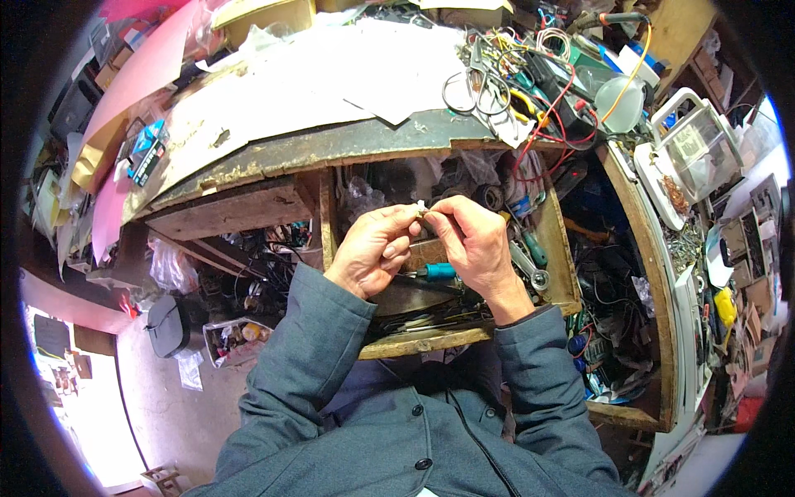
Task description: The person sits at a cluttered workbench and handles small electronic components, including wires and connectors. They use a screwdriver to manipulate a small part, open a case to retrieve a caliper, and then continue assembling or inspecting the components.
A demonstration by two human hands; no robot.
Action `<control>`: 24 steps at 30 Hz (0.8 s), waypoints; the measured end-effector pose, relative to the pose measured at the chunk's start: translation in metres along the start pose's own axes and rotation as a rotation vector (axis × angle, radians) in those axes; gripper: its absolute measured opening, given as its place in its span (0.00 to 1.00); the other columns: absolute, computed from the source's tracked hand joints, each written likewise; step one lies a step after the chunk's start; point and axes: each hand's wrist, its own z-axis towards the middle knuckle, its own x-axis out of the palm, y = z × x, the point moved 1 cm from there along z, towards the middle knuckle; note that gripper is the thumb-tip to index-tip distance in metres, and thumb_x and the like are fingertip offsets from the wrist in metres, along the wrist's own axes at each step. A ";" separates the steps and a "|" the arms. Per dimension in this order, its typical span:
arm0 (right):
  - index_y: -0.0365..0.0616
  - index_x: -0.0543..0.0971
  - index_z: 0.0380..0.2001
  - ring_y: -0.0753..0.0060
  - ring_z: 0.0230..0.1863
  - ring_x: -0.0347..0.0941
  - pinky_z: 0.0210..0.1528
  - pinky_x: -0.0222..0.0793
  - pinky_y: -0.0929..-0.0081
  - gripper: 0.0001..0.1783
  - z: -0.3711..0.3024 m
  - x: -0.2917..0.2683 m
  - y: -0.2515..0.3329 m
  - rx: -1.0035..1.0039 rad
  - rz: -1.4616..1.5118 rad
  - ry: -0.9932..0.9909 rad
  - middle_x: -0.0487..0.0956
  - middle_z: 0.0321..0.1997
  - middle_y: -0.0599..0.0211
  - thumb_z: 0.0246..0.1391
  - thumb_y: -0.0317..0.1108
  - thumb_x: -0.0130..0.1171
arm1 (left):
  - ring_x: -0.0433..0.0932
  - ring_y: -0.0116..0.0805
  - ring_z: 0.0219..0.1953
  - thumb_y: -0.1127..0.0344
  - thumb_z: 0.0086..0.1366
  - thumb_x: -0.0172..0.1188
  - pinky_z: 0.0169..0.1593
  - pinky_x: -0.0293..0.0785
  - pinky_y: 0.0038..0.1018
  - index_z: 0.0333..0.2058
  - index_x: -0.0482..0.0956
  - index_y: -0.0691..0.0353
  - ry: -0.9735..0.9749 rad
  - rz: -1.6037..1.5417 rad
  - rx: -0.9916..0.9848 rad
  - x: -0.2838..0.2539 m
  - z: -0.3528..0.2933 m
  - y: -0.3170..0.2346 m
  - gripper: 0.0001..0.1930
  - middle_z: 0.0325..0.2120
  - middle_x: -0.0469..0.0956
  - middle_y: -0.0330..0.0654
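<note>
Above an open wooden drawer [426, 340] my two hands meet at the fingertips. Between them is a small whitish piece [421, 205], too small to name. My left hand [374, 244] pinches it between thumb and forefinger, the other fingers curled in. From the other side, my right hand [476, 244] closes thumb and forefinger on the same spot. Below the hands, a screwdriver with a teal handle [437, 272] lies in the drawer. Beside my right wrist are a wrench [538, 280] and a tool with a green handle [534, 248].
White paper sheets [331, 74] cover the worktop beyond the drawer. Scissors [478, 87], red test leads [571, 99] and tangled wires lie at the far right. A black bin [168, 327] and a box of odds and ends [236, 341] stand on the floor at left.
</note>
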 end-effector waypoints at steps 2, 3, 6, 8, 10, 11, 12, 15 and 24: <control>0.39 0.79 0.33 0.54 0.27 0.78 0.29 0.73 0.66 0.04 0.000 0.002 -0.001 0.036 0.031 0.008 0.79 0.28 0.55 0.59 0.28 0.64 | 0.59 0.13 0.13 0.64 0.72 0.59 0.16 0.54 0.14 0.40 0.79 0.62 0.021 -0.048 0.017 0.002 -0.001 0.000 0.07 0.27 0.78 0.34; 0.39 0.79 0.33 0.55 0.27 0.78 0.29 0.73 0.66 0.05 -0.001 0.002 -0.001 0.049 0.023 0.002 0.79 0.28 0.55 0.59 0.28 0.63 | 0.60 0.13 0.13 0.65 0.72 0.59 0.17 0.54 0.13 0.40 0.80 0.62 0.031 -0.072 0.026 0.004 -0.001 0.000 0.07 0.27 0.79 0.35; 0.38 0.79 0.33 0.57 0.25 0.77 0.29 0.72 0.67 0.05 -0.001 0.004 -0.001 0.089 0.016 -0.025 0.79 0.26 0.55 0.61 0.29 0.62 | 0.58 0.12 0.12 0.63 0.74 0.57 0.15 0.54 0.14 0.41 0.78 0.60 0.012 -0.043 -0.016 0.001 0.002 0.000 0.08 0.27 0.77 0.31; 0.38 0.79 0.33 0.62 0.24 0.76 0.28 0.71 0.69 0.06 -0.001 0.001 -0.001 0.128 0.011 -0.064 0.78 0.24 0.57 0.62 0.29 0.62 | 0.58 0.12 0.13 0.63 0.74 0.57 0.15 0.53 0.14 0.41 0.79 0.60 0.014 -0.017 0.006 0.001 0.002 0.000 0.08 0.28 0.77 0.31; 0.38 0.78 0.33 0.69 0.23 0.75 0.28 0.70 0.71 0.06 -0.001 0.001 -0.003 0.183 0.081 -0.074 0.78 0.23 0.60 0.63 0.30 0.62 | 0.58 0.13 0.13 0.63 0.73 0.58 0.15 0.53 0.14 0.41 0.79 0.60 0.017 -0.012 0.030 0.001 0.002 0.000 0.07 0.29 0.78 0.31; 0.38 0.78 0.33 0.73 0.23 0.74 0.27 0.69 0.73 0.06 -0.002 0.002 -0.003 0.210 0.119 -0.079 0.78 0.22 0.61 0.63 0.30 0.62 | 0.58 0.13 0.13 0.63 0.73 0.58 0.15 0.53 0.14 0.41 0.79 0.60 0.008 -0.008 0.024 0.003 0.001 0.000 0.07 0.29 0.78 0.31; 0.38 0.80 0.34 0.81 0.24 0.72 0.28 0.69 0.76 0.06 -0.002 0.003 -0.003 0.263 0.211 -0.069 0.79 0.24 0.68 0.61 0.30 0.64 | 0.58 0.13 0.13 0.63 0.73 0.58 0.15 0.53 0.14 0.41 0.79 0.60 0.000 -0.003 0.019 0.007 0.000 -0.001 0.07 0.29 0.78 0.31; 0.38 0.81 0.37 0.85 0.26 0.72 0.29 0.70 0.79 0.07 -0.006 0.005 -0.012 0.344 0.304 0.045 0.82 0.27 0.72 0.59 0.31 0.66 | 0.61 0.13 0.14 0.64 0.71 0.62 0.16 0.54 0.14 0.43 0.81 0.62 0.004 0.035 0.056 0.006 -0.001 0.000 0.08 0.29 0.79 0.31; 0.38 0.83 0.36 0.88 0.34 0.74 0.38 0.71 0.83 0.05 -0.007 0.005 -0.016 0.427 0.518 0.005 0.83 0.31 0.75 0.57 0.26 0.67 | 0.74 0.17 0.26 0.66 0.64 0.69 0.30 0.70 0.17 0.39 0.87 0.64 -0.171 0.480 0.404 0.015 -0.004 0.003 0.08 0.28 0.83 0.33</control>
